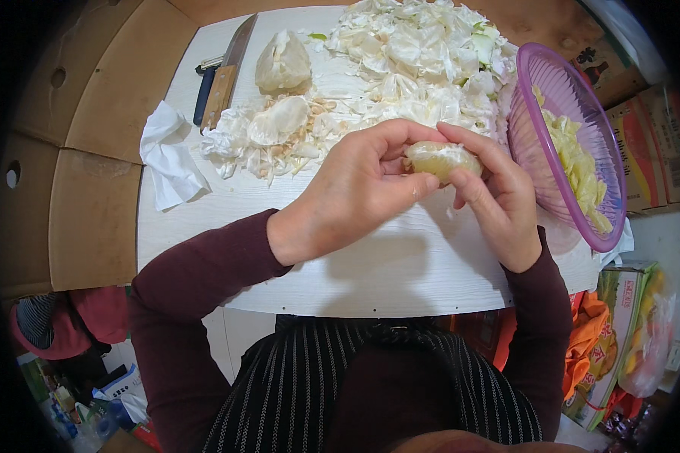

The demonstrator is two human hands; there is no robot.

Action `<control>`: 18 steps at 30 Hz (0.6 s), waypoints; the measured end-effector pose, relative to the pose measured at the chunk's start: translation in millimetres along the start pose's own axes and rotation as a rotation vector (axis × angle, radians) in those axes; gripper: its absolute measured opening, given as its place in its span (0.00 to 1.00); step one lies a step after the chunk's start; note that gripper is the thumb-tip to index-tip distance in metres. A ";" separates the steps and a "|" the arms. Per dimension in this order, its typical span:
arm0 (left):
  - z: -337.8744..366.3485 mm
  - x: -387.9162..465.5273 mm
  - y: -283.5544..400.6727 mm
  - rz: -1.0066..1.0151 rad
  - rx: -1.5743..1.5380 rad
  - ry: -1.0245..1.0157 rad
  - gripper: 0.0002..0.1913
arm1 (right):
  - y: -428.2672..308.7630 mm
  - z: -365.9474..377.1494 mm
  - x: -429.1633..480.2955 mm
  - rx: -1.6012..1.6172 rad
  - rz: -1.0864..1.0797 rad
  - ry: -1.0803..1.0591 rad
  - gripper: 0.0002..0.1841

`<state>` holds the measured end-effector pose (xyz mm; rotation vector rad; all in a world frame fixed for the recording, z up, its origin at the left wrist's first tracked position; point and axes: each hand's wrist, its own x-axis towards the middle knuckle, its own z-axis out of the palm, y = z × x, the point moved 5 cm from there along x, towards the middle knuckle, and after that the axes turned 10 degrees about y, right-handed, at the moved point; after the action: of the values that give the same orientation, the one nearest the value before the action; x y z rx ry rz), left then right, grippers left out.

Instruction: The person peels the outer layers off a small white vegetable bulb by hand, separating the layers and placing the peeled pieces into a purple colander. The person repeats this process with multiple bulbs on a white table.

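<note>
Between the fingers of both hands is a pale yellow pomelo segment with some white membrane along its upper side. My left hand grips its left end, thumb in front. My right hand pinches the right end between thumb and fingers. Beyond my hands lies a large heap of peeled membranes and pith. To its left stands an unpeeled chunk of pomelo beside scattered seeds. Close by my right hand, a purple plastic basket holds peeled yellow pulp.
A knife with a wooden handle and a dark-handled peeler lie at the far left of the white table. Nearer is a crumpled white tissue. Cardboard walls the left side; printed cartons stand at right.
</note>
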<state>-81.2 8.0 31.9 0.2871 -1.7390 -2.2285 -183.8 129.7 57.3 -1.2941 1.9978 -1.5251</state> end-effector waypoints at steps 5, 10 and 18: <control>-2.6 0.9 2.1 -0.001 0.042 0.032 0.21 | 13.9 1.7 -0.2 0.320 0.147 0.029 0.18; -10.4 6.6 0.4 -0.015 0.089 0.083 0.18 | 19.8 -2.1 0.1 0.338 0.162 0.084 0.19; -17.0 12.0 2.5 -0.074 0.004 0.085 0.13 | 23.7 0.0 -2.5 0.580 0.343 0.108 0.19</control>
<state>-86.4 -12.2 30.4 0.4480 -1.7153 -2.2296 -193.4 132.4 35.6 -0.6175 1.5454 -1.8277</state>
